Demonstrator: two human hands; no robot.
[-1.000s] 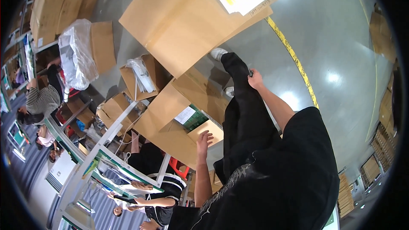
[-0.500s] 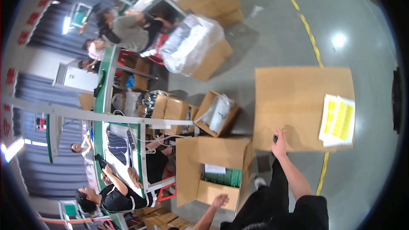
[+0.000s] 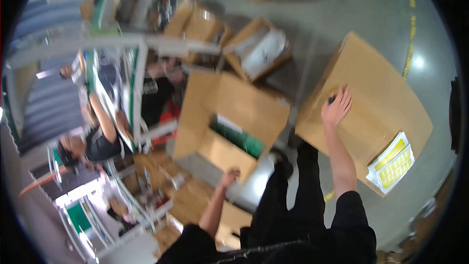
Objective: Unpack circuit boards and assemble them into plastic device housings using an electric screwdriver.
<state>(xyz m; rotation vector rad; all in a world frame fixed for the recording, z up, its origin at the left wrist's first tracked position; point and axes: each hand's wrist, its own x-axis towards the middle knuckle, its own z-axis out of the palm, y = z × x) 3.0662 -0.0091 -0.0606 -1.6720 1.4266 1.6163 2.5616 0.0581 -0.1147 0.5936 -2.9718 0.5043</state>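
Note:
My right hand (image 3: 337,106) lies over the top of a large closed cardboard box (image 3: 376,88), fingers stretched forward. A small black object (image 3: 332,99) is held at its thumb side; its kind is hard to make out. Sheets of yellow labels (image 3: 393,164) on white backing lie at the box's near right corner. To the left, my left hand (image 3: 228,178) hangs by the near flap of an open cardboard box (image 3: 195,132), loosely curled and seemingly empty. Contact with the flap is unclear. Inside that box are green items (image 3: 239,139) and a white paper (image 3: 229,124).
Beyond the open box stands another carton (image 3: 256,51) with white plastic in it. A co-worker (image 3: 93,139) sits at a bench on the left. More cartons (image 3: 190,203) stand at the lower left. A yellow line (image 3: 412,34) crosses the grey floor.
The view has turned and shifted, so the boxes appear rotated. My right hand has moved farther over the closed box, the black object still in it. My left hand stays near the open box's flap.

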